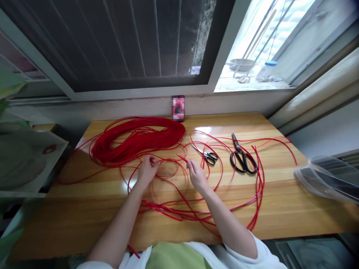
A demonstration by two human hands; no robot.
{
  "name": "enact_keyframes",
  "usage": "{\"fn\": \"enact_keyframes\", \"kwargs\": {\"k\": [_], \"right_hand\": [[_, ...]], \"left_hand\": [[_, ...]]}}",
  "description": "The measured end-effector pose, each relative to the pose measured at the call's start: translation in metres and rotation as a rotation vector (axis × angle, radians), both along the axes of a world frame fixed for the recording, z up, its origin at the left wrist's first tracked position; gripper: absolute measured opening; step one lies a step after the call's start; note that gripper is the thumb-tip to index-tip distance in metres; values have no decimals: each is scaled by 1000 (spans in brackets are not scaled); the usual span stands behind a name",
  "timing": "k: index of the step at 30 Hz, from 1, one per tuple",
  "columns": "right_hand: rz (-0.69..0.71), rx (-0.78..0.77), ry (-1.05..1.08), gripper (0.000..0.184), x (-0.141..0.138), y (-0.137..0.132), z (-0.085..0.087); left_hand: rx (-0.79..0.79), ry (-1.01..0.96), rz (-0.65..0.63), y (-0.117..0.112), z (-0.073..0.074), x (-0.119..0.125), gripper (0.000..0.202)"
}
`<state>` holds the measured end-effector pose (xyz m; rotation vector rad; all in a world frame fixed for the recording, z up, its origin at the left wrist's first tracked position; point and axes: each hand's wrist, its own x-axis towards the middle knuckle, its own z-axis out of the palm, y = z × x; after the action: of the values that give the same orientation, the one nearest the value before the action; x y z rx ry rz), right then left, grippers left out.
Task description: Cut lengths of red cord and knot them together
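My left hand (148, 170) is pinched closed on a thin red cord just in front of a big coil of red cord (137, 144). In my right hand (197, 175), the fingers are closed on a short red cord end (182, 158) that points up and to the left. Loose loops of the cord spread over the table between and around both hands. Beside the right hand lie small scissors (211, 157) with dark handles, crossed by strands. Farther right rest larger black-handled scissors (243, 160). A bundle of thicker red strands (179, 213) runs below my forearms.
The wooden table (92, 220) stands against a wall under a window. A small pink box-like item (178, 108), blurred, stands at its back edge. At the right edge is a clear plastic container (322, 177). A white shelf (56, 153) stands at the left.
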<state>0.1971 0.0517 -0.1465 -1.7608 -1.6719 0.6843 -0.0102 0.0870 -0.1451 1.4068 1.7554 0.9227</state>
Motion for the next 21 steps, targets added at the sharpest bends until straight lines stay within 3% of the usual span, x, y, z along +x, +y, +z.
{"fn": "enact_keyframes", "kwargs": {"k": [3,6,9,12,14,17,19,21], "right_hand": [[-6,-47,-208,29,2,-2,-1],[84,-102,-427,22,0,-2,-7],[97,-154,-462,19,2,1,-10],[15,-111,-367,23,14,6,-1],[-78,-37,-224,24,24,7,11],[-180,72,-25,27,34,6,31],[-189,113,57,27,32,4,41],[-154,130,126,26,25,3,47]], "left_hand": [[-75,276,-187,-10,-5,-11,18],[-58,298,-207,-14,-6,-14,13],[50,183,-82,-7,-5,-20,18],[148,87,122,3,-1,-37,21],[211,140,231,5,7,-50,28],[348,389,299,-1,27,-53,56],[433,445,221,-10,43,-38,60],[455,334,-38,-19,57,-12,40]]}}
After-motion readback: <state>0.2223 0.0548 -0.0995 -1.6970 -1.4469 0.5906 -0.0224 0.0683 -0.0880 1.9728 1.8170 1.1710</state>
